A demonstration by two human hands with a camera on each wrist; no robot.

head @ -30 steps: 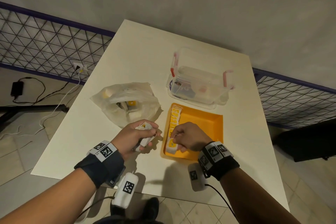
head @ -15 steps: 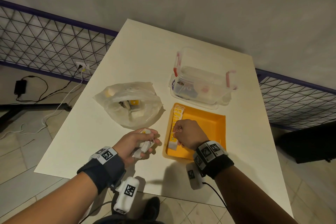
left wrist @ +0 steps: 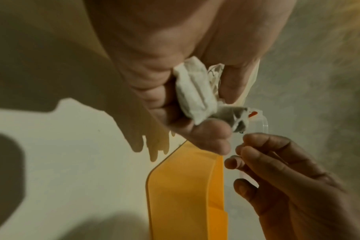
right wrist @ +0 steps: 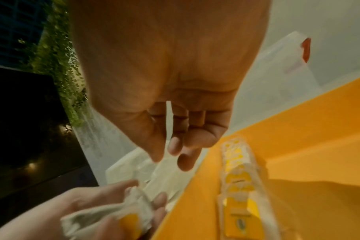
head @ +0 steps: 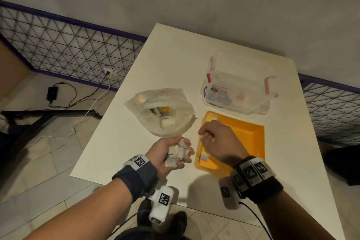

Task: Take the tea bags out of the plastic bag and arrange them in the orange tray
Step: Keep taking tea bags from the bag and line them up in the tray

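My left hand [head: 182, 153] is palm-up over the table's front edge, between the plastic bag and the tray, and grips a bunch of white tea bags [left wrist: 194, 95]. The crumpled clear plastic bag [head: 161, 111] lies open just beyond it with more tea bags inside. My right hand [head: 207, 135] hovers over the left rim of the orange tray [head: 251, 138], fingers loosely curled with nothing in them, close to the left hand's bunch. A row of tea bags with yellow tags [right wrist: 238, 186] lies along the tray's left side, partly hidden in the head view.
A clear lidded container [head: 239, 91] with red clips stands behind the tray. The white table [head: 175, 54] ends just below my wrists. A wire fence [head: 68, 45] and cables on the floor lie to the left.
My right hand has lifted off the tea bags in the tray and moved left toward my left hand. My left hand has turned palm-up with its bunch.
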